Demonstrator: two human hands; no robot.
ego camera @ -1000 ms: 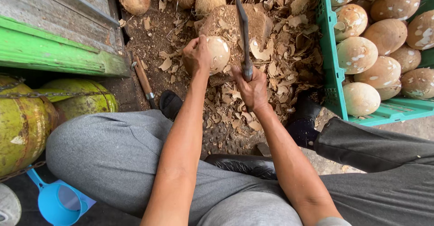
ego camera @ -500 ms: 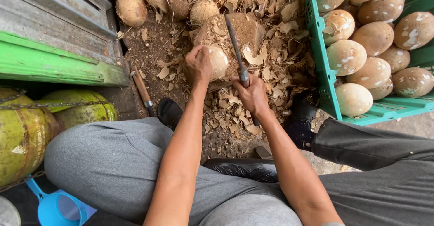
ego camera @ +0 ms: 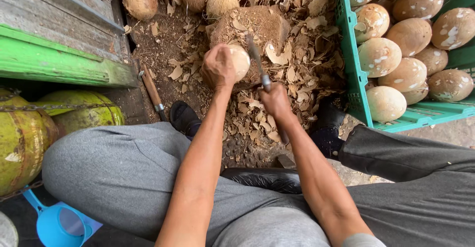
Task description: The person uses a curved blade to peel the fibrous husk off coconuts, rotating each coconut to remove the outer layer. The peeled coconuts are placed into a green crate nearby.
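My left hand [ego camera: 217,68] grips a pale, partly peeled coconut [ego camera: 240,61] and presses it on a brown wooden chopping block [ego camera: 262,24]. My right hand [ego camera: 275,98] is closed around the handle of a cleaver-like knife [ego camera: 256,58]. Its blade slants up beside the coconut's right side and looks blurred. Both forearms reach out over my grey-trousered knees.
A green crate [ego camera: 354,79] on the right holds several peeled coconuts [ego camera: 391,56]. Unpeeled husky coconuts [ego camera: 140,0] lie at the back. Brown husk shavings [ego camera: 302,64] cover the ground. A second knife [ego camera: 152,92] lies left, by a green wooden ledge [ego camera: 59,61], green drums and a blue scoop [ego camera: 54,224].
The knife blade has come down from its raised position to beside the coconut. My right hand has dropped slightly with it; the left hand still holds the coconut on the block.
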